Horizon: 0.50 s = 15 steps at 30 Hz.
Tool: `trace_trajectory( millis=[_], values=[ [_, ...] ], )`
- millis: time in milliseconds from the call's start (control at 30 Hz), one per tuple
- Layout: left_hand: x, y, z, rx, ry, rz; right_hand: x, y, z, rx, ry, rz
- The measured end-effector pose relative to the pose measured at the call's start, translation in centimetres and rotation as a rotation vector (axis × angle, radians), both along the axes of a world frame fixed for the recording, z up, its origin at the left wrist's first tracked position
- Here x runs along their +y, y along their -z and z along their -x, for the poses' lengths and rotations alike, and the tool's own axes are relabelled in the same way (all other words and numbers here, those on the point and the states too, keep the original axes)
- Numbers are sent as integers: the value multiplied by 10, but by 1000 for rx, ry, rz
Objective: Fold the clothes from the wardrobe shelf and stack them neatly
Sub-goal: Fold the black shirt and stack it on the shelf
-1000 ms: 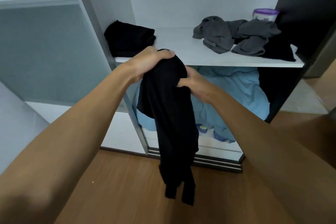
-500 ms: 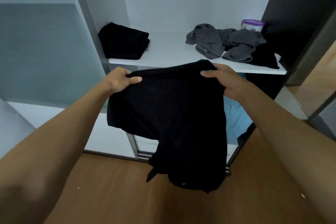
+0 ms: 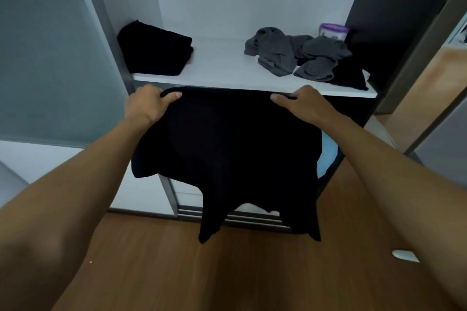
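The black garment (image 3: pixel 227 154), bunched into a narrow hank a second ago, now hangs spread wide. The left hand (image 3: pixel 146 106) and right hand (image 3: pixel 305 106) have drawn well apart; each pinches its top edge.

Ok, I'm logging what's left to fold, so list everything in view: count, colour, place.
black garment: 1, black, held spread out in front of the shelf
folded stack: 1, black, shelf left
crumpled clothes: count unclear, grey, shelf right
dark cloth: 1, black, shelf far right, against the grey heap
tub: 1, purple lid, shelf back right
shelf: 1, white, in the wardrobe
blue cloth: 1, light blue, below the shelf
floor: 1, brown wood, below
small object: 1, white, floor right
left hand: 1, holds the garment's top left edge
right hand: 1, holds the garment's top right edge
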<state>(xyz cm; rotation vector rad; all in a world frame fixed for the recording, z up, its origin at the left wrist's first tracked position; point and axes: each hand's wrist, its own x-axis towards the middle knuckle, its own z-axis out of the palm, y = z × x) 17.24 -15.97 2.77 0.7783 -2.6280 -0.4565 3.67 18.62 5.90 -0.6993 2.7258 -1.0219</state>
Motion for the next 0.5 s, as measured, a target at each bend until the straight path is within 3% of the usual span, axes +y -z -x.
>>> trace_trajectory(
  millis=[100, 167, 367, 500],
  values=[
    [-1, -10, 5, 84, -34, 55, 8, 5, -5, -177, -155, -373],
    [-4, -15, 8, 119, -31, 86, 9, 11, 0, -213, -191, -412],
    [-13, -1, 3, 6, -16, 126, 5, 14, 6, -307, -35, 241],
    [-13, 18, -3, 8, -100, 56, -1, 3, -3, -528, 0, 460]
  ],
)
